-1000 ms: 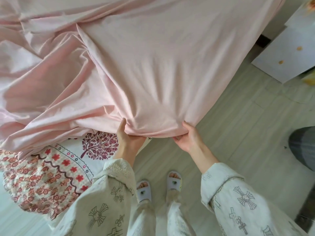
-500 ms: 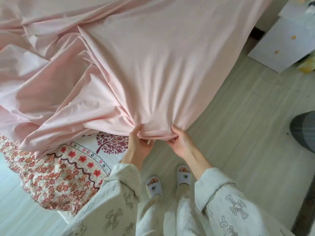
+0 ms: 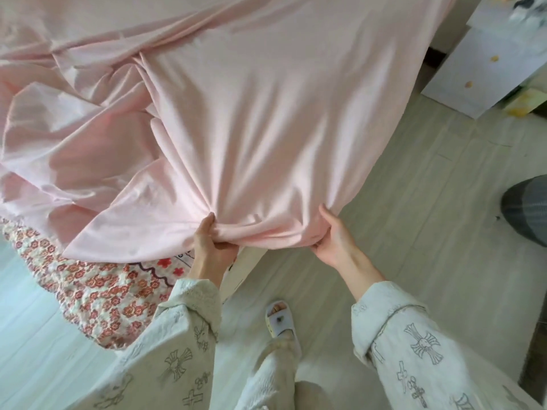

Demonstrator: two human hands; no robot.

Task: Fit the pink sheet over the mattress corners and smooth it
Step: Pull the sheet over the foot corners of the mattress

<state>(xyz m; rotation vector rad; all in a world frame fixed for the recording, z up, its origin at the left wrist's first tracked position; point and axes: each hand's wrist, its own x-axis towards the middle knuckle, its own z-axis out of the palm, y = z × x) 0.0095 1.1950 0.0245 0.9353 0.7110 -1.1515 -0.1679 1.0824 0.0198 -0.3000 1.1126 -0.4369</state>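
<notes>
Sheet (image 3: 251,137) is plain pale pink, no print. The cover (image 3: 97,288) under it at the bed's near corner is cream with little red-orange flowers plus a dark wavy line. Sleeves (image 3: 414,347) are off-white with grey cross doodles. Slipper (image 3: 279,319) is pale lavender, floor (image 3: 414,202) light beige wood-look planks.

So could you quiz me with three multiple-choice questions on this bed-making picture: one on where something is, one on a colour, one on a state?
1. Where do both hands grip the plain pink cotton sheet?
A. at its near hem
B. at its far end
C. at its middle

2. What colour are the flowers on the patterned cover under it?
A. blue
B. red
C. green

3. How does the sheet's left part lie?
A. smooth
B. rumpled
C. rolled up

Answers: 1 A, the left hand and right hand pinch the near hem. 2 B, red blossoms show. 3 B, deep folds show there.
</notes>
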